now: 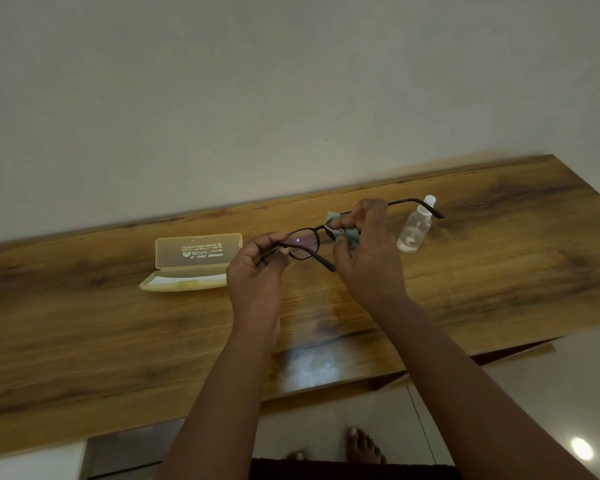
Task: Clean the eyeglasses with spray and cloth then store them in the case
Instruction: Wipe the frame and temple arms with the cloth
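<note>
Head view: case [191, 263] lies open; left hand [257, 271] grips glasses [303, 245], right hand [368, 244] pinches cloth [342, 232] on them, bottle [414, 230] just beside.

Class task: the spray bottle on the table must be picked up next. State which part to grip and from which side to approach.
Grip the spray bottle round its clear, round body below the white cap, probably coming from the right: it stands upright, and the eyeglasses temple crosses in front of its top.

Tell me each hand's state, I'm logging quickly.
Left hand: holding the glasses.
Right hand: pinching the cloth on a lens.
</note>
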